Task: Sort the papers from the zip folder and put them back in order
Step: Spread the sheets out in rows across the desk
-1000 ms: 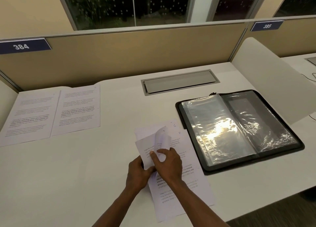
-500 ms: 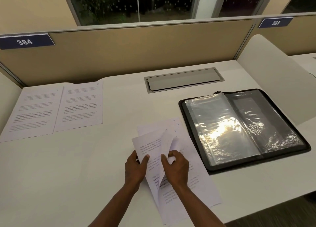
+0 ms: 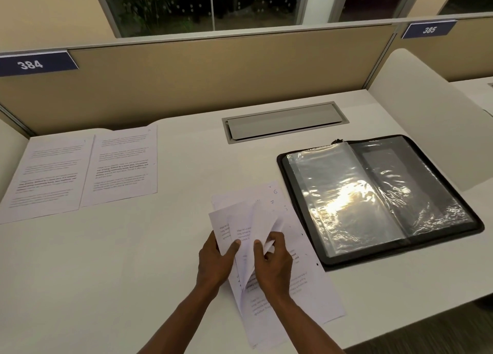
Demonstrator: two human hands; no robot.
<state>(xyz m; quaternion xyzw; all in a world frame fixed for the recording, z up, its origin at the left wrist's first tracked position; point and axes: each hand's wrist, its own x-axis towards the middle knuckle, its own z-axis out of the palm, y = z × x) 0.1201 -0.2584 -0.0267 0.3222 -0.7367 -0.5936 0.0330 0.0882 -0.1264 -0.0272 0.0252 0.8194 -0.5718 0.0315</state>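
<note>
On desk (image 3: 133,260): two sorted sheets (image 3: 82,170), one open folder (image 3: 378,196); both grips, left hand (image 3: 214,260) and right hand (image 3: 272,265), pinching stack (image 3: 269,247).

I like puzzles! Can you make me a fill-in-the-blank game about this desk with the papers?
1. The blue sign above the two white printed sheets reads ____.
2. The black zip folder with clear plastic sleeves lies ____ on the white desk.
3. Both hands, left hand and right hand, hold the white ____.
4. The folder lies to the ____ of the hands.

Missing words: 384; open; papers; right

Grey cable hatch (image 3: 285,121), "384" sign (image 3: 34,63)
</note>
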